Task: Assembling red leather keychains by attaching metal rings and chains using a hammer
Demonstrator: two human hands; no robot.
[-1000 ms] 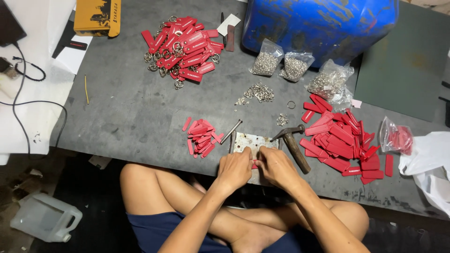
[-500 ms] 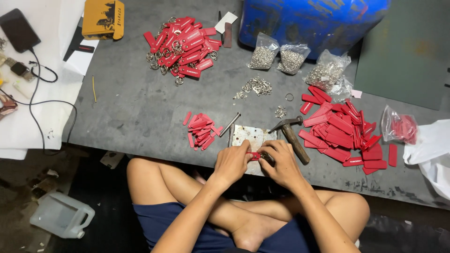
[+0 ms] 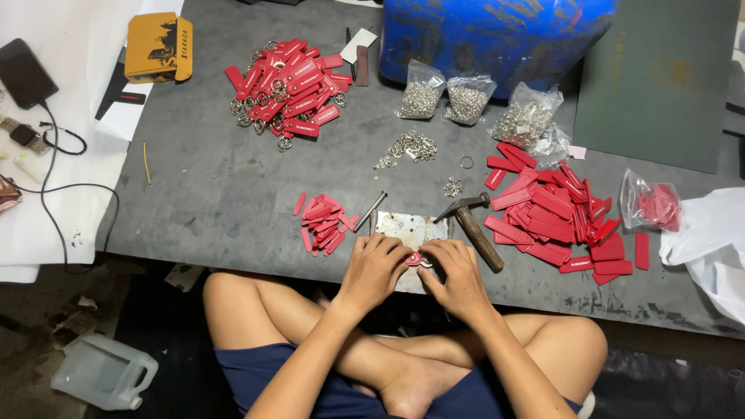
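Head view, looking down on a seated, cross-legged person at a grey, scuffed work mat [image 3: 217, 186]. The left hand [image 3: 374, 268] and right hand [image 3: 458, 273] meet over a worn, pale metal plate [image 3: 407, 229], fingers of both pinched together on a small flat red tag [image 3: 414, 258] with a glint of metal ring beside it. A wood-handled hammer [image 3: 472, 226] lies just right of the plate, a thin metal rod [image 3: 371, 210] at its upper left. Small heap of bare red tags [image 3: 322, 223] left of the plate; larger spread of red tags [image 3: 555, 209] to the right; ringed tags [image 3: 289, 87] piled farther up. Clear bags of shiny rings [image 3: 444, 98] sit before a blue drum [image 3: 497, 35].
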